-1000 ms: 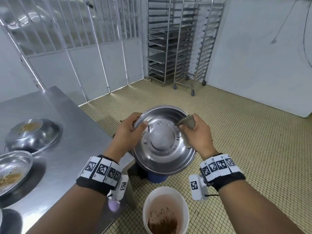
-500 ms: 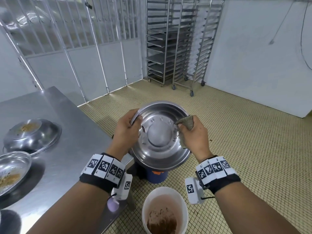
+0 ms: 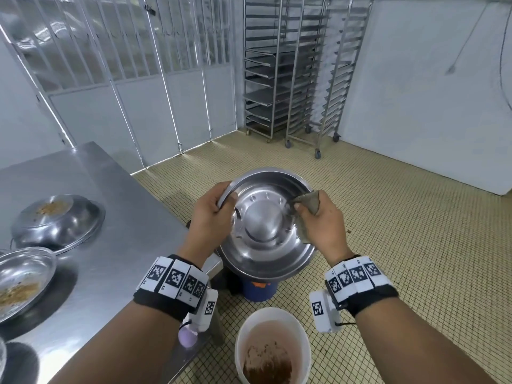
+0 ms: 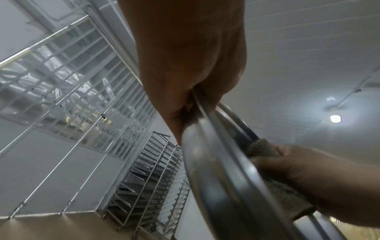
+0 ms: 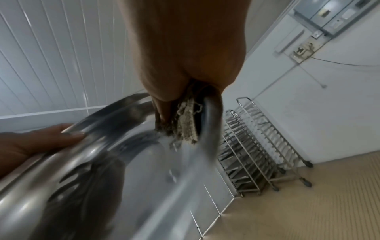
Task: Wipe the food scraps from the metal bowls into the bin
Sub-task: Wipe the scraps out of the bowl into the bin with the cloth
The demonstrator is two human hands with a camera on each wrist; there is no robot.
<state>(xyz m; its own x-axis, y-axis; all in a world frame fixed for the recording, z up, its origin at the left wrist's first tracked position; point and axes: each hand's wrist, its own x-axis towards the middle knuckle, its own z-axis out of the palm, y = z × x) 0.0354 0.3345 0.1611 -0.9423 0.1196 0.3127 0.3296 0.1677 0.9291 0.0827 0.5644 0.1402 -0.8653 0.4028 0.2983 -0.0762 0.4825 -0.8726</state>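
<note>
While left hand (image 3: 211,214) fingers clamp the bowl (image 3: 266,225) rim, cloth (image 3: 309,202) presses inside.

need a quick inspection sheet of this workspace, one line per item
surface: steel table at left, bare at its near edge.
job's things: held bowl tilted toward the person, inside looks wiped; white bin on the floor below, brown scraps inside; rag against the bowl's right rim.
clutter: upturned bowl with scraps on top and a dirty bowl wait on the table; blue bucket behind the held bowl.
hands: left hand grips the bowl's left rim; right hand pinches the rag.
cables: one hanging down the right wall.
surroundings: tiled floor, tray racks, barred partition.
</note>
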